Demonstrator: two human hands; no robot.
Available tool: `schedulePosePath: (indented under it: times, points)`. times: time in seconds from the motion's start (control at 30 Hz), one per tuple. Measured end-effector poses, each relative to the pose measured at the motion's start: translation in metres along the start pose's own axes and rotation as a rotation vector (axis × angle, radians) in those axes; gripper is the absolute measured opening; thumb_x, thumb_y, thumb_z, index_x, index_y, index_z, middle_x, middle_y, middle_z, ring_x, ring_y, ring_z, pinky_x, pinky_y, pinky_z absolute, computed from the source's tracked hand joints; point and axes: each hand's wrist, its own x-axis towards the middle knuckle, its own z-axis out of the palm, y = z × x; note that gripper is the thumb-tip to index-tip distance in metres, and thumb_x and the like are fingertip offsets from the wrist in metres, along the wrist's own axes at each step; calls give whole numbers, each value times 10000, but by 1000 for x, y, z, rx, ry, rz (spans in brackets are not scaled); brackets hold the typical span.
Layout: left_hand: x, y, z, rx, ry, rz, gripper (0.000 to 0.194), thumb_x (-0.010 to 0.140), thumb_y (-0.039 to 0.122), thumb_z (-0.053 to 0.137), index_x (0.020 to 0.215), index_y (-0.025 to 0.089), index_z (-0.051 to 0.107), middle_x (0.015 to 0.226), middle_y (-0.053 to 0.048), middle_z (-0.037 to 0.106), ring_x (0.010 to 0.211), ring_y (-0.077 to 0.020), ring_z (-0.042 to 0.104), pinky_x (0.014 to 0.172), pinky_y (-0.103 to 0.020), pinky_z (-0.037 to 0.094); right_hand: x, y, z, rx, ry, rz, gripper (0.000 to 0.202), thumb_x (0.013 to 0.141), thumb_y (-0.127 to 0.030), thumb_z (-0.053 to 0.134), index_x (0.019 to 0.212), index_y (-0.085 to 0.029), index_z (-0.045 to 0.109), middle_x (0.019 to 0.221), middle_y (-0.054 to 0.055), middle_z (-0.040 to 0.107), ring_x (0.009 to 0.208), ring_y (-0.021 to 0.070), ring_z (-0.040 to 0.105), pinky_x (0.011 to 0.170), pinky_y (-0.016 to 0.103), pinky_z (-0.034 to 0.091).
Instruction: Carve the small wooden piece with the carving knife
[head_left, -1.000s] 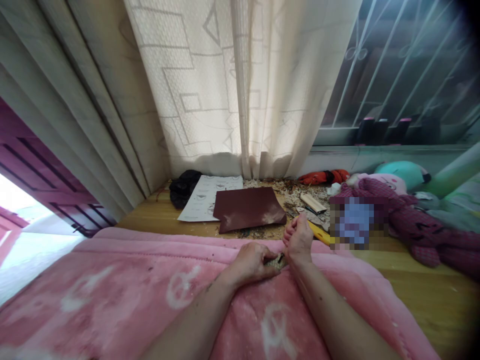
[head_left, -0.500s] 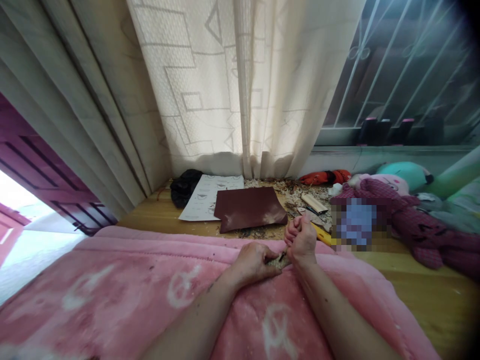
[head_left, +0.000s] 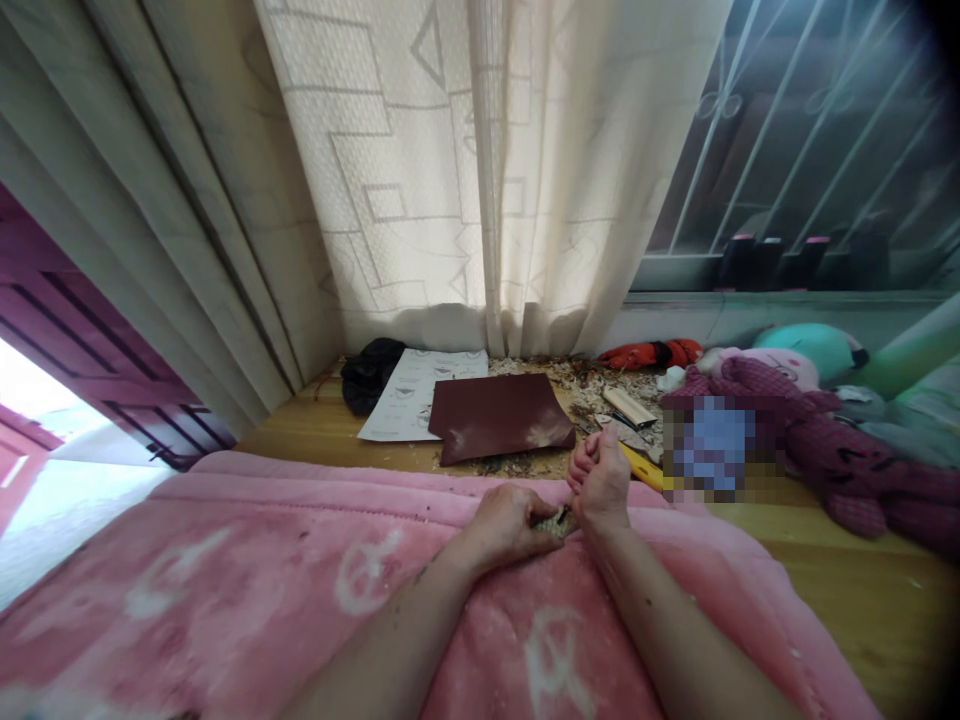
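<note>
1. Head view, lower centre: left hand (head_left: 511, 522) pinches small mottled piece (head_left: 553, 523), digits nearly closed; right hand (head_left: 602, 482) fisted beside it, contents hidden.
2. Risk: loosened pinch; piece may drop onto pink blanket (head_left: 262, 580).

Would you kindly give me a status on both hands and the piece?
Left hand gripping small, rough, pale greenish-tan piece. Right hand fisted beside it, contents hidden. Flat, dark brown sheet beyond, not in the way.
</note>
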Motion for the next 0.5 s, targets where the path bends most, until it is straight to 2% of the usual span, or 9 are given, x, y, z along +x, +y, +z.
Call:
schedulePosePath:
  times: [0.4, 0.5]
  points:
    - [-1, 3, 0, 10, 21, 6, 226, 721, 353, 548, 792, 177, 670, 673, 17, 619, 594, -98, 468, 541, -204, 265, 2, 11, 0, -178, 101, -124, 416, 779, -570, 431, 601, -207, 332, 400, -95, 284, 320, 54, 214, 309, 182, 148]
    - [-2, 5, -1, 26, 14, 5, 251, 734, 372, 532, 797, 172, 671, 683, 8, 626, 592, -100, 466, 543, -206, 269, 4, 13, 0, -223, 86, -142, 406, 797, -556, 409, 596, -213, 326, 410, -89, 286, 333, 66, 224, 323, 209, 162]
